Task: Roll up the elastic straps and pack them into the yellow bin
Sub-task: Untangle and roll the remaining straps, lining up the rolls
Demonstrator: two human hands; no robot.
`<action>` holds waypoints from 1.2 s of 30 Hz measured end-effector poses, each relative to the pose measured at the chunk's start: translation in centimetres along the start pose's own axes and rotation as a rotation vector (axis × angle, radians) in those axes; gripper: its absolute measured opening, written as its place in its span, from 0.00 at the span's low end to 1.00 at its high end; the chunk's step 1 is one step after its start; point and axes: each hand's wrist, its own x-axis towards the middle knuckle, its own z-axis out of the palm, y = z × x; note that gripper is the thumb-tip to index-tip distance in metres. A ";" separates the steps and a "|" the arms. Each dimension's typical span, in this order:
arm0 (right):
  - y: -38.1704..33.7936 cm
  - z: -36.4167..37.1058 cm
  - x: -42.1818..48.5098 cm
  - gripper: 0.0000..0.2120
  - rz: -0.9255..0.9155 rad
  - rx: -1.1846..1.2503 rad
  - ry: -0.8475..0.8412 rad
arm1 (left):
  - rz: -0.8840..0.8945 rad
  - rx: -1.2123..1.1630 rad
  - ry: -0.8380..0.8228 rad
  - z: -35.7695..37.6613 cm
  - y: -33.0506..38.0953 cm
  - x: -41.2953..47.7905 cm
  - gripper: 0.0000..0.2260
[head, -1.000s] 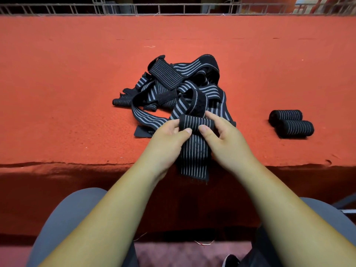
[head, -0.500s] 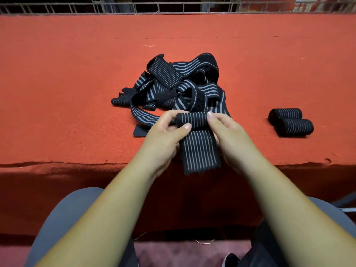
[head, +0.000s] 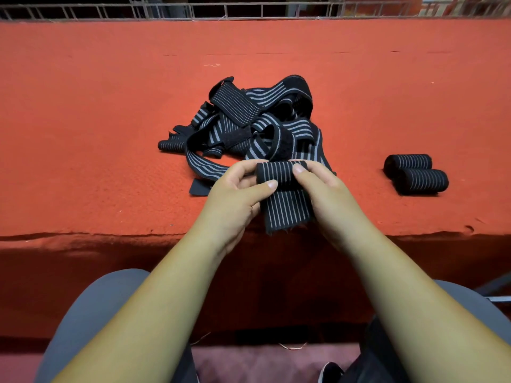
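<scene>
A black elastic strap with grey stripes [head: 284, 208] is partly rolled above the table's near edge. My left hand [head: 235, 194] pinches the left end of its roll, and my right hand [head: 323, 194] pinches the right end. A short loose tail hangs below the roll. Behind my hands lies a tangled heap of unrolled straps [head: 254, 123]. Two finished rolls [head: 414, 174] lie side by side at the right. A small roll [head: 171, 145] sits at the heap's left edge. No yellow bin is in view.
The table is covered in red felt [head: 83, 134], whose front edge runs just below my hands. A metal wire rail [head: 249, 9] lines the far side. My knees in grey trousers [head: 91, 313] sit under the table edge.
The roll has grown thicker and the hanging tail shorter, as both hands have turned the strap upward. The hands have risen slightly toward the heap.
</scene>
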 end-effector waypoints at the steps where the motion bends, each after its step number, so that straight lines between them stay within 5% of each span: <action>1: 0.0 -0.1 0.0 0.14 -0.008 -0.021 0.004 | 0.007 0.006 0.008 0.0 0.0 0.0 0.18; 8: 0.2 -0.3 0.3 0.16 -0.020 0.071 0.033 | 0.004 -0.003 -0.005 0.4 -0.2 0.0 0.14; 14: 0.4 -0.8 0.3 0.15 -0.039 0.061 0.032 | 0.068 0.091 0.016 0.9 -0.4 0.2 0.20; 25: -0.4 -4.0 1.2 0.19 -0.063 0.205 0.101 | 0.011 0.108 -0.012 5.0 -0.9 1.5 0.11; 36: -2.2 -10.8 2.1 0.23 -0.156 -0.103 0.371 | 0.048 0.192 -0.063 12.2 -2.2 7.4 0.14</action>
